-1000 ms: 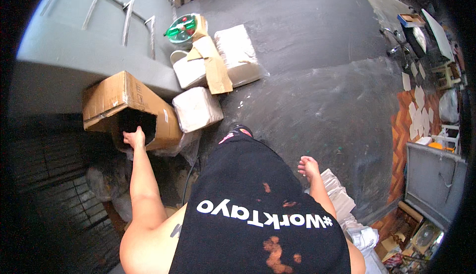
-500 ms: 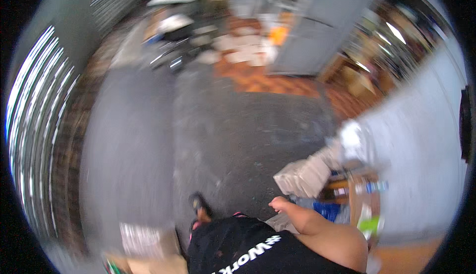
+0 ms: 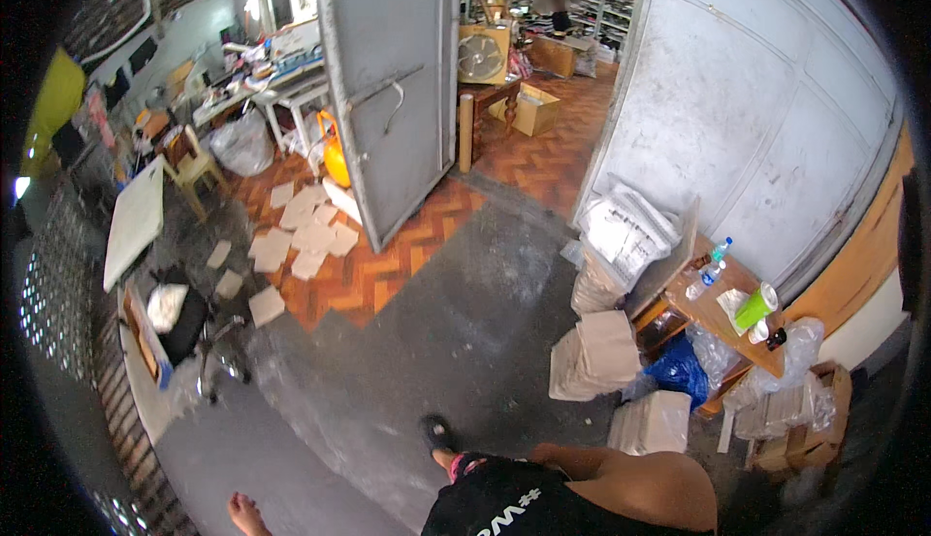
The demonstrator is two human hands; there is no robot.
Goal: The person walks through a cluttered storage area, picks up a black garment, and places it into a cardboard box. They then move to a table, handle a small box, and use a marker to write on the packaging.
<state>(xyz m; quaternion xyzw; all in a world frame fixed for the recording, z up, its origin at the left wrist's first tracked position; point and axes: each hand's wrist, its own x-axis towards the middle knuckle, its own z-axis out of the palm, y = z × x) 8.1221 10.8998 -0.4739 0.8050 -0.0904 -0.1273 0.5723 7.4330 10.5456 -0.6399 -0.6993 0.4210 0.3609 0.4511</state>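
Low at the left, my left hand [image 3: 244, 515] swings over the grey floor, its fingers curled in loosely and no object showing in them. My right arm bends across the dark shirt on my body; its hand is hidden, so its fingers cannot be made out. One dark shoe [image 3: 436, 431] shows ahead of my body. Closest on the right side stand stacks of flat brown cardboard pieces [image 3: 593, 354], with a further stack [image 3: 652, 422] nearer to me. Neither hand touches them.
A grey metal door [image 3: 393, 90] stands open ahead, beside a doorway with a box fan [image 3: 482, 56]. Cardboard pieces [image 3: 312, 235] lie scattered on the parquet. At right, a small wooden table [image 3: 722, 308] carries bottles and a green cup [image 3: 756, 305]. An office chair [image 3: 184, 327] is at left.
My view has swung to the right and up, bringing the doorway to the middle. My left hand has come into view; my right hand has dropped out of sight.
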